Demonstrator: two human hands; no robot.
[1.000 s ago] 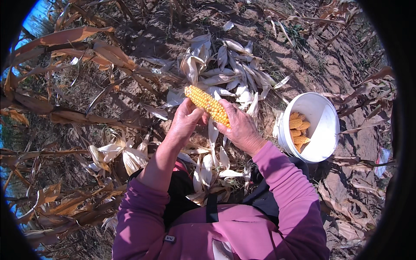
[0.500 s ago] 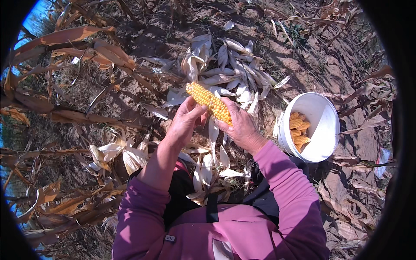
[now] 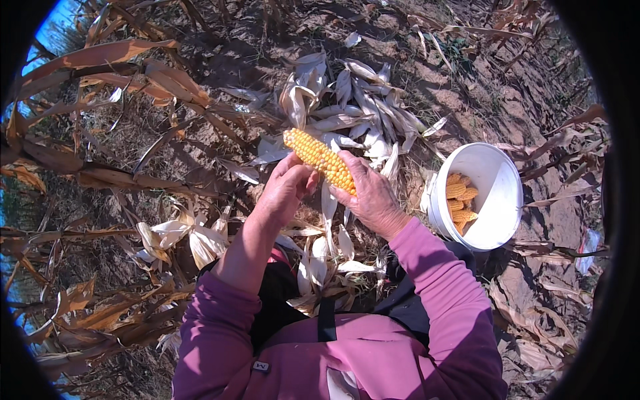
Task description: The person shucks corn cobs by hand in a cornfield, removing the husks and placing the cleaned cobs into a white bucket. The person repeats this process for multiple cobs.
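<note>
A husked ear of yellow corn (image 3: 319, 160) is held at a slant in front of me, its narrow pale tip pointing up and left. My right hand (image 3: 370, 197) grips the lower right end, thumb along the kernels. Curled in against the lower left side of the ear is my left hand (image 3: 283, 190), closed, with its thumb and fingers touching the kernels; its fingertips are partly hidden. Beneath the hands lie pale dry husks (image 3: 319, 260).
A white bucket (image 3: 500, 200) holding several yellow ears (image 3: 459, 193) stands to my right. Ahead is a heap of stripped husks (image 3: 367, 110). Dry corn stalks (image 3: 100, 175) crowd the left side. A clear plastic piece (image 3: 588, 250) lies at the far right.
The ear's tip has shifted very slightly to the left, both hands staying around it. Otherwise the scene looks the same.
</note>
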